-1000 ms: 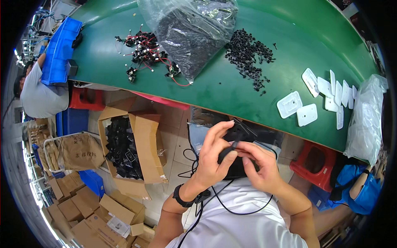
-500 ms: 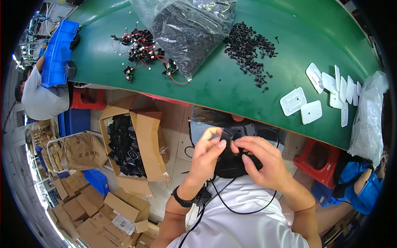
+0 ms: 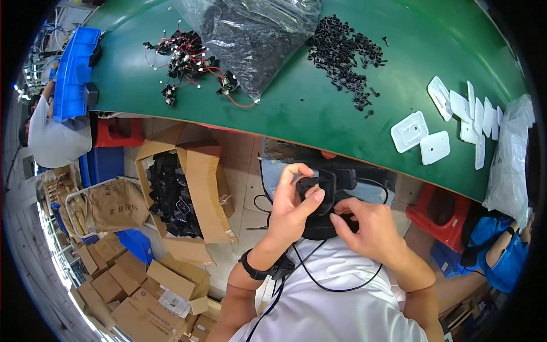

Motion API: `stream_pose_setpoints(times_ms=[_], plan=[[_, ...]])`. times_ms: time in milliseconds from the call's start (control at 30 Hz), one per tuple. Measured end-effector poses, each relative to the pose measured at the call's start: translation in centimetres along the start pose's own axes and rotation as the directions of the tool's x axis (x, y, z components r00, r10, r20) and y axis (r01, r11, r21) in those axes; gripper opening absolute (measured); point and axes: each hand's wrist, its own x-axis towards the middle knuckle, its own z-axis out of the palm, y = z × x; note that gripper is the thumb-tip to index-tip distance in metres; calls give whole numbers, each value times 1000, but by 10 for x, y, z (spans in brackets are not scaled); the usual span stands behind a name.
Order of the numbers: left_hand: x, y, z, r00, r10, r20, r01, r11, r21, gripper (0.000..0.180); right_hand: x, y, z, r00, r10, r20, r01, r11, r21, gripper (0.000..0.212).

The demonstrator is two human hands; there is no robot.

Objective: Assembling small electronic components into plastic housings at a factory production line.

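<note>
My left hand [image 3: 294, 212] is closed around a black squarish plastic housing [image 3: 326, 192], thumb on its near face and index finger curled over the top. My right hand [image 3: 373, 229] is just right of and below it, fingers bent and thumb near the fingertips. Whether anything small sits between those fingertips is hidden. Both hands are above my lap, in front of the green table [image 3: 256, 122]. Under them is a dark object [image 3: 319, 229], mostly covered by the hands.
On the table lie a clear bag of black parts [image 3: 250, 51], red-wired parts [image 3: 185, 57], a pile of small black pieces [image 3: 345, 57] and white plates [image 3: 409, 132]. A carton of black parts [image 3: 171, 196] stands left. A red stool [image 3: 436, 219] and a person's blue clothing [image 3: 504, 256] are right.
My right hand has drawn down from the black housing. My left hand has turned the housing, so more of its square face shows. The view has shifted slightly.
</note>
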Motion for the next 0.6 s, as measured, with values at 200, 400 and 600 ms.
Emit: stream_pose_setpoints(times_ms=[200, 400, 600], plan=[[0, 3, 4, 999, -35, 39, 31, 996, 83, 20, 13, 22, 11, 982, 175, 74, -181, 744, 644, 32], [-3, 0, 8, 984, 11, 179, -33, 993, 118, 19, 17, 35, 18, 979, 99, 180, -204, 364, 909, 28], [3, 11, 4, 960, 268, 77, -267, 807, 527, 17, 22, 26, 13, 974, 213, 73, -165, 451, 877, 33]])
